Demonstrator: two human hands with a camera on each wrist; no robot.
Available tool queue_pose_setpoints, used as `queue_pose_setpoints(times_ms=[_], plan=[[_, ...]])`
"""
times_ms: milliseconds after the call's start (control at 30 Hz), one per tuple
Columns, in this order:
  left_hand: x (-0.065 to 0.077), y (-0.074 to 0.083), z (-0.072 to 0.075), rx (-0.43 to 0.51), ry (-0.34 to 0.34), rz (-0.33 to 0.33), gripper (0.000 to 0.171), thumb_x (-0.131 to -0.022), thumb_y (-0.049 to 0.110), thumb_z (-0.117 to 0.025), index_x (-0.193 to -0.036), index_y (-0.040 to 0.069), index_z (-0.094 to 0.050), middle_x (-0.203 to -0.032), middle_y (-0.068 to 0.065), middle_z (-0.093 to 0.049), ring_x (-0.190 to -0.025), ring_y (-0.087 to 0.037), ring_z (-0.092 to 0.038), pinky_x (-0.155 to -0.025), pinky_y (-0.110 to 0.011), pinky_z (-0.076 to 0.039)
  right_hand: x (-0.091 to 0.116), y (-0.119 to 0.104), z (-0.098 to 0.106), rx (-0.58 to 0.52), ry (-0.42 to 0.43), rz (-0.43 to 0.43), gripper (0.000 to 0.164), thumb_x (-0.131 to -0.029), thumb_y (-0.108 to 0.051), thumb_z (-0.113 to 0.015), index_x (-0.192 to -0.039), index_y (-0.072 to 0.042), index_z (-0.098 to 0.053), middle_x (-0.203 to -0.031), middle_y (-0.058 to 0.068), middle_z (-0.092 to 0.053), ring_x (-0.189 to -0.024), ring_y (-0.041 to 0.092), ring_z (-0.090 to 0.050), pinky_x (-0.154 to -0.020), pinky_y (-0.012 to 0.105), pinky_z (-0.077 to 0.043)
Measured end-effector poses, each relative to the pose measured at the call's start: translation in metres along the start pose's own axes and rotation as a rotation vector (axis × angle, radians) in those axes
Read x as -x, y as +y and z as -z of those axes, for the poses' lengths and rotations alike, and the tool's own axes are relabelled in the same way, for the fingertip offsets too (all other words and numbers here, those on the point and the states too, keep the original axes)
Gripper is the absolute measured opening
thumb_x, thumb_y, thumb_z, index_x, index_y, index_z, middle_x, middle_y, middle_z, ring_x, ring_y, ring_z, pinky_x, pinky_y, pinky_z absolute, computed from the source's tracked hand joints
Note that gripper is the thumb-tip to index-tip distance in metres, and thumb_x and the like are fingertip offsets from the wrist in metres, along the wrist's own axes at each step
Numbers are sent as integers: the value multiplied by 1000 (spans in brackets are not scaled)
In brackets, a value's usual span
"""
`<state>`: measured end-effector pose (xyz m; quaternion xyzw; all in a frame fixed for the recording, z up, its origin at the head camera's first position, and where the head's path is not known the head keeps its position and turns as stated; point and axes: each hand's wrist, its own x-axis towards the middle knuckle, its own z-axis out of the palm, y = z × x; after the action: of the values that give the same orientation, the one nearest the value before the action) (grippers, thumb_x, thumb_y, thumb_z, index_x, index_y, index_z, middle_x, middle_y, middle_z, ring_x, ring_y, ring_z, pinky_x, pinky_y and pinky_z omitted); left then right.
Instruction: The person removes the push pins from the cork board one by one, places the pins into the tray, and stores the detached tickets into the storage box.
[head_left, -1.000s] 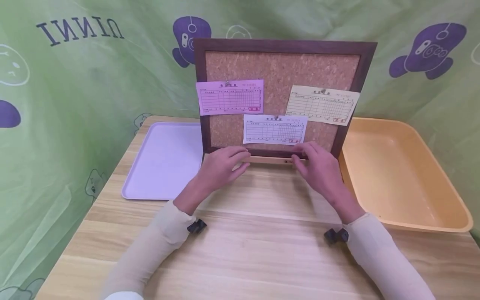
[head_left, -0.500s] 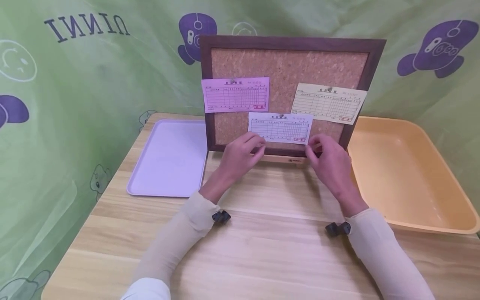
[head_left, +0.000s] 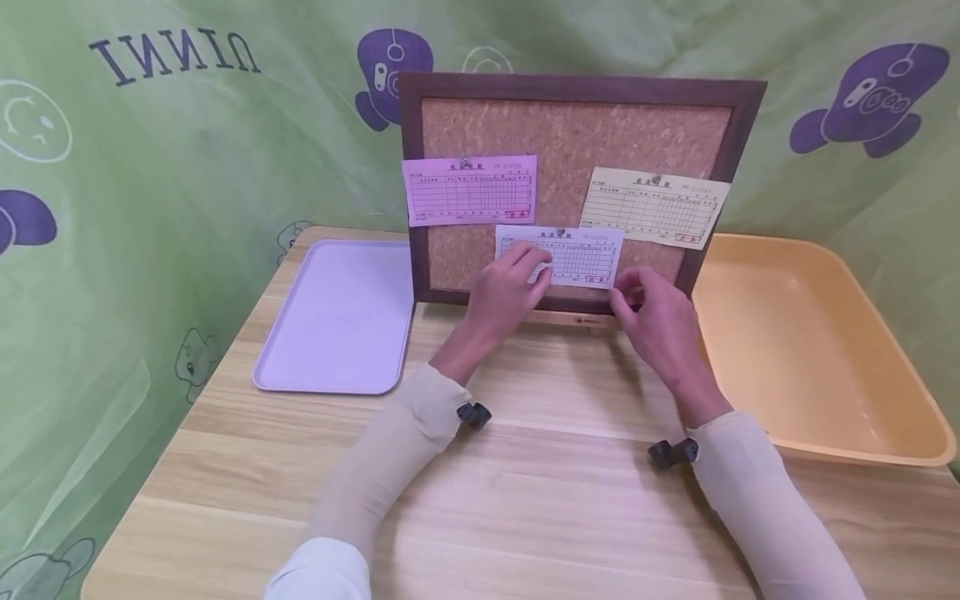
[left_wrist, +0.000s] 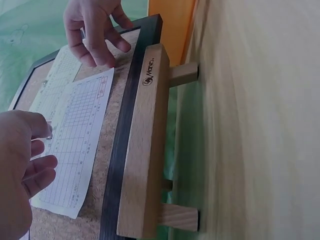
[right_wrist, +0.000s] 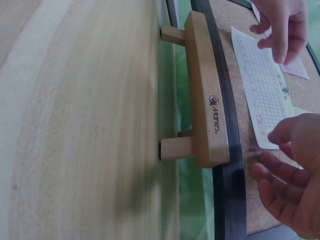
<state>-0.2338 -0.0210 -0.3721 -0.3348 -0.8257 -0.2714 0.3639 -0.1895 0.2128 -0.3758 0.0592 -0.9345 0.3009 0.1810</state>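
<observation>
A white receipt slip hangs from a pushpin low on a cork board with a dark frame. My left hand is over the slip's left half, fingers loosely bent, fingertips just below the pin; in the left wrist view nothing sits between them. My right hand is at the slip's lower right corner. In the right wrist view its thumb overlaps that corner, with the other fingers curved apart from it. A pink slip hangs upper left and a pale yellow slip upper right.
A lilac tray lies left of the board, and a deep orange tray stands right. The board rests on a wooden stand with short legs on the wooden table. A green patterned cloth hangs behind.
My left hand has moved right and up from the board's lower edge to over the white slip. My right hand has shifted slightly right to its corner. The slips stay pinned.
</observation>
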Motion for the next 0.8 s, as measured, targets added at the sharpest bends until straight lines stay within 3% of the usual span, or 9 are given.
queue_pose_setpoints(times_ms=[200, 367, 600, 800], plan=[[-15, 0, -7, -103, 57, -72, 10, -94, 3, -66, -101, 2, -74, -99, -7, -68, -83, -19, -68, -64, -25, -55, -2, 0, -1, -11, -3, -1, 18, -99, -18, -68, -112, -6, -63, -101, 14, -70, -91, 30, -67, -80, 47, -51], [-22, 1, -13, -109, 72, -47, 11, -94, 4, -67, -101, 2, -75, -99, -7, -70, -80, -17, -69, -57, -23, -52, -2, 2, -2, -21, 0, 0, 18, -99, -18, -68, -112, -6, -63, -99, 13, -70, -90, 30, -67, -79, 47, -52], [-28, 3, -19, -129, 80, -15, 16, -95, 6, -67, -108, 1, -76, -100, -9, -70, -81, -17, -70, -65, -23, -56, -2, 2, -2, -33, 3, 5, 17, -98, -16, -69, -111, -6, -64, -100, 14, -70, -90, 30, -68, -80, 48, -53], [-33, 4, -22, -153, 81, 45, 18, -96, 9, -67, -110, 3, -76, -100, -7, -70, -75, -15, -68, -59, -21, -53, -2, 1, -3, -53, -2, 4, 20, -98, -15, -70, -114, -6, -62, -102, 14, -70, -91, 31, -68, -80, 48, -54]])
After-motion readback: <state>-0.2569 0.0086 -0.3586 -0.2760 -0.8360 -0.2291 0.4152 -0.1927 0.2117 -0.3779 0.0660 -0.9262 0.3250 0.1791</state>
